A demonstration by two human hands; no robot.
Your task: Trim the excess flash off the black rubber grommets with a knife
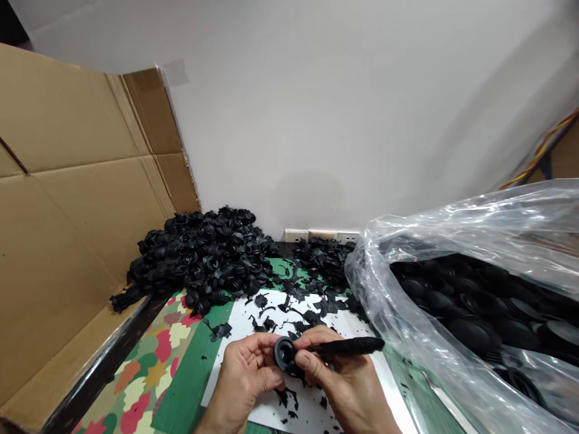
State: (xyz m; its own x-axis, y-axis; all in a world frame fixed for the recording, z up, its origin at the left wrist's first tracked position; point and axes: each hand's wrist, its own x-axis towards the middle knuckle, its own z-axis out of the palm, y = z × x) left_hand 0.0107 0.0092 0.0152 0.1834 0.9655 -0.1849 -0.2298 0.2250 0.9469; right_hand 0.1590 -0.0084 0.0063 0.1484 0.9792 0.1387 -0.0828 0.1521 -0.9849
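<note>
My left hand [246, 377] pinches a round black rubber part [284, 355] by its rim, between thumb and fingers. The part has a raised lip and a hollow centre that faces up toward me. In my right hand [341, 380] is a slim hand tool [353, 346] with a black-wrapped handle, gripped like a pen. Its tip is at the part's right side, mostly hidden by my fingers, so the kind of blade cannot be made out. Both hands are above a white sheet [266, 416] strewn with black rubber scraps [266, 325].
A big heap of ribbed black rubber parts [212, 253] lies at the back left, beside a cardboard box wall [76, 163]. More scraps [323, 259] pile up below wall sockets [323, 236]. At right, a clear plastic bag [375, 271] holds black parts; a metal strip [446, 398] lies nearby.
</note>
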